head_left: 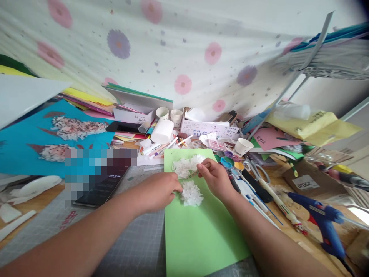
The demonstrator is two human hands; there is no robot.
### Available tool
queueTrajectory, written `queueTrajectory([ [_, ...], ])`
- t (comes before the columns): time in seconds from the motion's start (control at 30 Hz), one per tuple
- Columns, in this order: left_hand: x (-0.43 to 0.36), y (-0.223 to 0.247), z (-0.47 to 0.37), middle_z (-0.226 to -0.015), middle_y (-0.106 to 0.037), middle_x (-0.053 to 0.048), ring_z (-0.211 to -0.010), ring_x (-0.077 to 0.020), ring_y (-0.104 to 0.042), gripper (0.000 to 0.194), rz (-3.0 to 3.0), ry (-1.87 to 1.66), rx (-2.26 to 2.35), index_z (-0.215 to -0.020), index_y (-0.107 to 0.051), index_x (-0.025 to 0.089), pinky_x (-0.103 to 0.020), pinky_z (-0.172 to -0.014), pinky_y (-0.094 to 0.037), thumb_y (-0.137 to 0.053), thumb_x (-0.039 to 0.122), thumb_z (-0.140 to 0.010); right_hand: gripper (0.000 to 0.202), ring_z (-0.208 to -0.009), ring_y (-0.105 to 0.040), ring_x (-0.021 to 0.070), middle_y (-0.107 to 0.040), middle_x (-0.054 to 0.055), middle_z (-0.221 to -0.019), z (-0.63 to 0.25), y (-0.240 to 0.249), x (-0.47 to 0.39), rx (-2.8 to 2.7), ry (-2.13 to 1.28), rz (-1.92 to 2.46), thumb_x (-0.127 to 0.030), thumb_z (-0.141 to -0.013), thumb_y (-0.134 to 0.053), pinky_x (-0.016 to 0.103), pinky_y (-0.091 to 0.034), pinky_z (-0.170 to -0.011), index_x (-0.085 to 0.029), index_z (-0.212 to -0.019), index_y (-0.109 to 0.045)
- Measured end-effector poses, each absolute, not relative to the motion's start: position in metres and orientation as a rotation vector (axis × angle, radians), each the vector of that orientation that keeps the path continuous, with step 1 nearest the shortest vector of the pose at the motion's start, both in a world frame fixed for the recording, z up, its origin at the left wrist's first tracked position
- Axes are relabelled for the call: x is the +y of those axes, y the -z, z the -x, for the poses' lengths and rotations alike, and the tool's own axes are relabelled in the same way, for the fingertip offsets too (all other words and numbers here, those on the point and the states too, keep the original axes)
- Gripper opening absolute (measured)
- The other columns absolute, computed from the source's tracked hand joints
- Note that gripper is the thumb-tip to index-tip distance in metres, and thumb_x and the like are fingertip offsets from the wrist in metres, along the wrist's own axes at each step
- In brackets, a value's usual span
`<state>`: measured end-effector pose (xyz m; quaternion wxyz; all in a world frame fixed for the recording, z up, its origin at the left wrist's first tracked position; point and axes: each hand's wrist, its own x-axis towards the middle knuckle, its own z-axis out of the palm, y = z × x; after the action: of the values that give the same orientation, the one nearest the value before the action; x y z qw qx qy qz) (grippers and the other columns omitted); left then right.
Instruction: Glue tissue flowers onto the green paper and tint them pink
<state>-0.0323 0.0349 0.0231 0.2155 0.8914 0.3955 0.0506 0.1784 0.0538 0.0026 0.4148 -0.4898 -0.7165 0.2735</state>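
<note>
Green sheet point(198, 238) flat under my forearms. Left hand point(157, 191) presses lower tissue tuft point(191, 193); right hand point(215, 177) pinches upper tuft point(187, 166). Keep pressure light, tufts touching.

A single head-worn camera looks forward and down from the person's own eye level, close over a cluttered wooden desk point(291, 227). Both forearms enter from the bottom edge. The wide lens bends the scene: a flower-dotted white curtain point(184, 50) fills the top, a metal shelf frame point(314, 50) leans at right.
</note>
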Motion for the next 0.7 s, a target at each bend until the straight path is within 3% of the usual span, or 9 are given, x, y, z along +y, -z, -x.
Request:
queueTrajectory([
  [0.13, 0.039, -0.022, 0.035, -0.095, -0.067, -0.002, -0.086, -0.0208, -0.062, 0.033, -2.357, -0.192, 1.123, -0.087, -0.072, 0.024, -0.027, -0.074, -0.041, -0.047, 0.008, -0.073, 0.030, -0.057, -0.053, 0.0146, -0.059, 0.001, -0.061, -0.179, -0.001, 0.053, -1.817, -0.724, 1.249, -0.043, -0.087, -0.050, 0.026, -0.039, -0.058, -0.020, -0.068, -0.050],
  [0.4, 0.046, -0.019, 0.036, -0.073, -0.068, -0.002, -0.066, -0.0190, -0.059, 0.023, -2.274, -0.227, 1.354, -0.077, -0.067, 0.022, -0.025, -0.056, -0.035, -0.045, 0.014, -0.073, 0.022, -0.067, -0.053, 0.0161, -0.059, 0.003, -0.067, -0.158, -0.006, 0.046, -2.161, -0.479, 1.226, -0.030, -0.088, -0.053, 0.026, -0.037, -0.062, -0.019, -0.069, -0.054],
  [0.57, 0.043, -0.018, 0.034, -0.078, -0.069, -0.003, -0.072, -0.0197, -0.060, 0.022, -2.311, -0.225, 1.305, -0.075, -0.070, 0.022, -0.026, -0.064, -0.038, -0.049, 0.013, -0.072, 0.022, -0.068, -0.053, 0.0163, -0.059, 0.004, -0.069, -0.161, -0.016, 0.042, -2.325, -0.417, 1.237, -0.028, -0.090, -0.051, 0.026, -0.036, -0.061, -0.018, -0.071, -0.056],
  [0.7, 0.038, -0.022, 0.031, -0.089, -0.068, -0.003, -0.078, -0.0192, -0.061, 0.031, -2.372, -0.178, 1.211, -0.088, -0.072, 0.025, -0.026, -0.069, -0.040, -0.049, 0.012, -0.073, 0.020, -0.069, -0.054, 0.0167, -0.060, 0.004, -0.071, -0.165, -0.021, 0.041, -2.380, -0.402, 1.231, -0.027, -0.090, -0.052, 0.026, -0.035, -0.062, -0.017, -0.074, -0.058],
])
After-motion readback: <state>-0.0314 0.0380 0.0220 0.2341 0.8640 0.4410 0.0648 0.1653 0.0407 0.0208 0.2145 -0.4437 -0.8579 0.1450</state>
